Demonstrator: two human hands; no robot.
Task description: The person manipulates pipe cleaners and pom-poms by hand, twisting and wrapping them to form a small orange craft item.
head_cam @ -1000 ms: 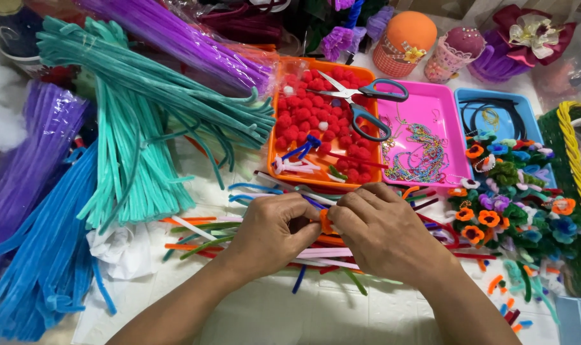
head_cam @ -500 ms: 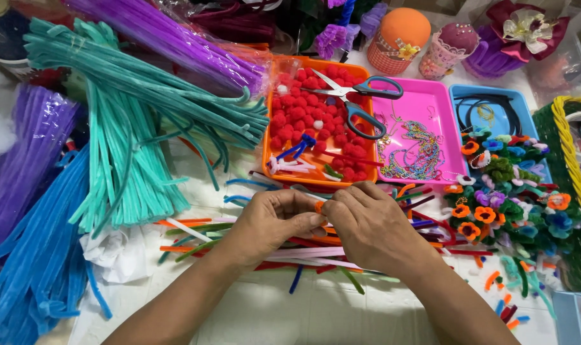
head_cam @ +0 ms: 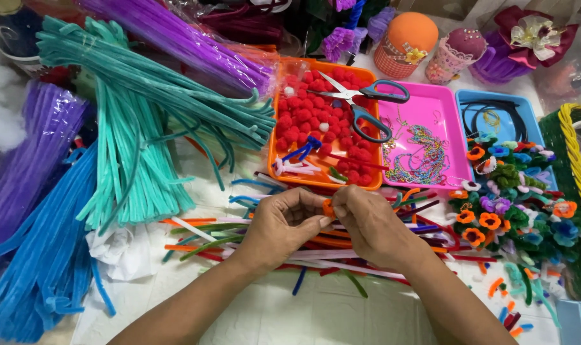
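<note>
Change since half a second ago: both hands held in the same spot above the loose stems, fingertips pressed closer on the orange piece; scissors, trays and bundles unmoved.
Left hand (head_cam: 284, 227): fingers (head_cam: 316, 206) narrow, thumb and forefinger pinched on a small bent piece of orange fuzzy pipe cleaner (head_cam: 328, 207).
Right hand (head_cam: 373, 227): fingers (head_cam: 343, 203) narrow too, pinching the same orange piece from the other side, fingertips of both hands nearly touching.
Orange piece, place: between the two hands, just in front of the near edge of the orange tray, above the loose stems.
Hands, count: two, both the person's own.
Trays, count: three in a row: orange plastic tray (head_cam: 274, 137) full of red pompoms (head_cam: 300, 121), pink plastic tray (head_cam: 447, 105) with a tangle of bead chains (head_cam: 421, 156), blue plastic tray (head_cam: 527, 112) with dark wire loops.
Scissors, count: one pair, blue-handled scissors (head_cam: 367, 105), lying across the orange and pink trays.
Pipe cleaner bundles, count: four seen clearly: teal bundle (head_cam: 130, 128), purple bundle in clear wrap (head_cam: 175, 38), violet bundle (head_cam: 28, 153) at left, blue bundle (head_cam: 41, 255) at lower left.
Loose stems (head_cam: 239, 239): many short pieces in mixed colours, spread on the white worktop (head_cam: 322, 313) under the hands; too many to count.
Small pipe cleaner flowers (head_cam: 495, 217): a heap at right in orange, purple and blue with green; number cannot be told.
</note>
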